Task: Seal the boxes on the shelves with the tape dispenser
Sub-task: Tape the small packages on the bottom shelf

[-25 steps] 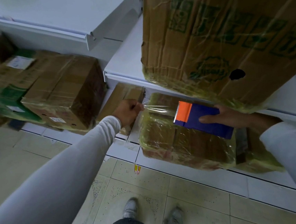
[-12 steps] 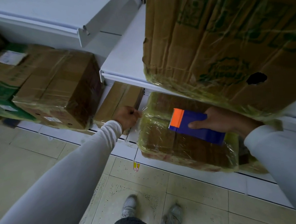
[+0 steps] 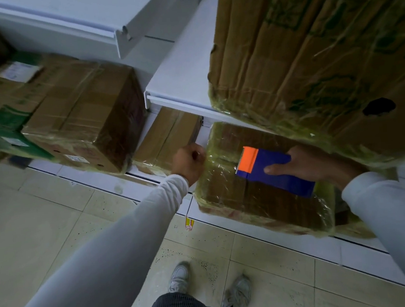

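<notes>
Head view: tape dispenser [image 3: 273,172], blue with orange toothed end, lying on top of the film-wrapped box [image 3: 262,197] on the bottom shelf [image 3: 254,237]; right hand [image 3: 304,163] grips its body, thumb across the blue face. Left hand [image 3: 189,163], fingers curled, pinches clear tape at the box's left upper edge. Larger wrapped carton [image 3: 311,56] on the shelf above.

A shop stockroom or store aisle; white metal shelving [image 3: 179,81] from ten to two o'clock carries taped cardboard cartons [image 3: 88,129]; tiled floor [image 3: 31,231] at six o'clock.
</notes>
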Motion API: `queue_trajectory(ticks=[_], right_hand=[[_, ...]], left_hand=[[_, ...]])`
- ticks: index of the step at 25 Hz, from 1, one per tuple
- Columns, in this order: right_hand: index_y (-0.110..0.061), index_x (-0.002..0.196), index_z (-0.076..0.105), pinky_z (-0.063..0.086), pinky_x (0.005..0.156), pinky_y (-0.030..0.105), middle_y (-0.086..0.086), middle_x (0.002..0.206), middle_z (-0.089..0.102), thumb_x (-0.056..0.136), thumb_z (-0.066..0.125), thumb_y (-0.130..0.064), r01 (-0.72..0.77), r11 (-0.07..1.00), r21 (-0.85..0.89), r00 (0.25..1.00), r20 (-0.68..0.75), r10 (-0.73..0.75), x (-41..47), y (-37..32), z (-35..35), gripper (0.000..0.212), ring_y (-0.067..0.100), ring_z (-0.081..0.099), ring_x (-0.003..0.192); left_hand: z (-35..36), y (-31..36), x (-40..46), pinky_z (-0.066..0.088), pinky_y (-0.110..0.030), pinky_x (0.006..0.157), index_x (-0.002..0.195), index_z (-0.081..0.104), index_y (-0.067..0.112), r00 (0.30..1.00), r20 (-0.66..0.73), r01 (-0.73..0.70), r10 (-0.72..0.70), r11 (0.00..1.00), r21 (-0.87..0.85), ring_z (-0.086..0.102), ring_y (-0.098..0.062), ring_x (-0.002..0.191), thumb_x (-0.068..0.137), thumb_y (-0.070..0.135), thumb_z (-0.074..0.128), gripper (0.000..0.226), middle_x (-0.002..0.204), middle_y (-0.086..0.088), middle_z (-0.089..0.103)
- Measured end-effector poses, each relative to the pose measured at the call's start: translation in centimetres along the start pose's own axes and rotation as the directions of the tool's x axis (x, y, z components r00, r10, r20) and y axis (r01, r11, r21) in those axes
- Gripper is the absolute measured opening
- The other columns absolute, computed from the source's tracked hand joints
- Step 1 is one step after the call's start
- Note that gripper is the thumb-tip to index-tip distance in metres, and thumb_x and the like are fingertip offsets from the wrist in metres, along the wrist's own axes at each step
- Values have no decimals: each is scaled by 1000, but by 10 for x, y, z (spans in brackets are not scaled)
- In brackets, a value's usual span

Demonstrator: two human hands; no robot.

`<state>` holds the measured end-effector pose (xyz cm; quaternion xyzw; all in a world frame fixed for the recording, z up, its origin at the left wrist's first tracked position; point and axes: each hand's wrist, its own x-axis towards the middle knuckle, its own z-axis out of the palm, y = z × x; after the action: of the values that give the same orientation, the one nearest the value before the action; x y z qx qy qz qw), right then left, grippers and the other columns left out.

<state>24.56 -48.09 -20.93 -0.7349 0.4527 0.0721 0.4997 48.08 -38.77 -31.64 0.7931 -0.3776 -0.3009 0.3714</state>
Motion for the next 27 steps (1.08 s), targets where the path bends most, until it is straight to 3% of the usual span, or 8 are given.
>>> queue_trajectory(ticks=[4, 8, 12, 15, 17, 21, 24, 27], right_hand=[[-23, 55, 52, 33, 38, 2, -19, 34, 53, 91, 68, -19, 11, 999, -37, 999, -41, -12, 2, 9, 1, 39, -11, 51, 34], [-22, 55, 57, 32, 38, 3, -16, 36, 56, 87, 73, -30, -3, 996, -89, 998, -64, -2, 3, 16, 0, 37, -8, 53, 36], [1, 84, 70, 39, 59, 25, 15, 71, 71, 79, 72, -55, -82, 980, -184, 994, -82, 68, 1, 17, 3, 56, 25, 69, 68], [-7, 75, 64, 38, 62, 31, 14, 70, 65, 73, 69, -68, -74, 961, -265, 994, -101, 48, 9, 11, 22, 62, 30, 65, 69], [-14, 70, 58, 36, 56, 29, 4, 64, 60, 75, 68, -67, -48, 958, -282, 994, -106, 18, 16, 0, 39, 54, 23, 61, 62], [-20, 63, 49, 29, 48, 27, -2, 54, 50, 78, 68, -64, -44, 958, -283, 990, -141, 3, 21, -11, 51, 51, 16, 50, 50], [-21, 60, 46, 28, 48, 27, -4, 52, 45, 80, 67, -62, -36, 957, -288, 993, -117, 2, 21, -9, 48, 51, 15, 47, 49], [-9, 74, 64, 36, 58, 28, 4, 64, 60, 80, 67, -62, -12, 952, -305, 997, -70, -10, 16, -5, 30, 54, 21, 59, 62]], left_hand=[[10, 4, -10, 41, -22, 63, 83, 67, 16, 999, 25, -50, 48, 994, 96, 61, -16, 70, 88, 40, 62, 25, 76, 2, 66], [16, 6, -11, 38, -21, 65, 90, 69, 19, 1000, -17, -20, 22, 996, 90, 55, -8, 65, 86, 42, 65, 24, 75, 7, 61], [7, 3, -13, 38, -20, 63, 76, 64, 20, 999, -4, -51, 52, 994, 97, 51, -5, 59, 84, 40, 68, 22, 64, 11, 57], [-12, -4, -8, 46, -27, 70, 85, 66, 16, 999, -15, -35, 38, 985, 172, 61, -21, 75, 84, 38, 68, 23, 79, -2, 66], [-25, -7, -4, 46, -30, 79, 111, 63, 14, 997, -79, -3, 24, 968, 251, 63, -32, 95, 85, 33, 67, 33, 103, -11, 68], [-10, -5, -12, 38, -37, 101, 140, 44, 17, 960, 38, -270, 278, 879, 393, 45, -37, 128, 96, 24, 49, 45, 151, -12, 34], [2, -17, -16, 19, -37, 117, 146, 34, 16, 927, 110, -359, 359, 761, 540, 13, -30, 146, 101, 28, 37, 47, 157, -13, 16], [0, -24, -15, 16, -41, 118, 149, 26, 19, 927, 127, -356, 354, 721, 594, 7, -27, 147, 102, 32, 30, 49, 159, -10, 11]])
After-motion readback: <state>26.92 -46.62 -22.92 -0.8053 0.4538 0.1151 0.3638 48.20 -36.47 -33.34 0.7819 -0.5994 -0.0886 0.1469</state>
